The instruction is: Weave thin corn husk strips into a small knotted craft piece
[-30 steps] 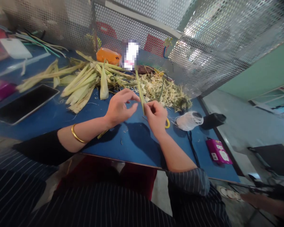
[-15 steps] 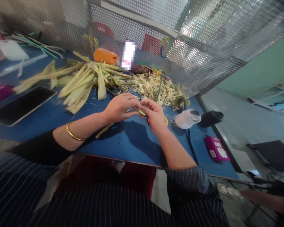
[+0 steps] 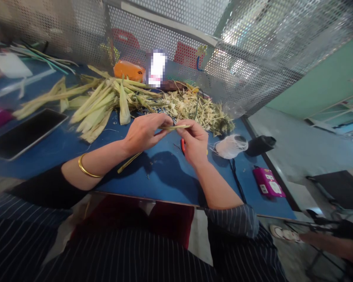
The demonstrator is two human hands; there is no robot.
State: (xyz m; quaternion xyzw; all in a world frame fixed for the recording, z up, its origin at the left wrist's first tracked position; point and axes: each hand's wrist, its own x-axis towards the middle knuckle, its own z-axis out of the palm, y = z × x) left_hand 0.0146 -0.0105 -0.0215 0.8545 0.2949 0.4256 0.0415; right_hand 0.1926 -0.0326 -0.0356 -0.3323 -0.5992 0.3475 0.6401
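Note:
Between my two hands runs a thin pale strip of corn husk (image 3: 176,127), held roughly level above the blue table. My left hand (image 3: 145,133) is closed on its left part, thumb below. Fingertips of my right hand (image 3: 195,143) pinch the right end. Under the right hand show the red and yellow handles of what look like scissors (image 3: 182,145). A narrow dry stalk (image 3: 129,162) lies on the table below my left hand. Beyond the hands are a bundle of long husks (image 3: 98,103) and a heap of shredded husk pieces (image 3: 198,109).
A white thread spool (image 3: 231,147), a black spool (image 3: 260,145) and a purple packet (image 3: 269,182) stand at the right. A dark phone (image 3: 25,133) lies at the left. An orange packet (image 3: 129,71) is at the back, before a perforated metal screen (image 3: 164,37). Someone's leg (image 3: 326,244) shows lower right.
My hands have moved slightly apart and up, and the husk strip now shows stretched level between them. The view has shifted slightly.

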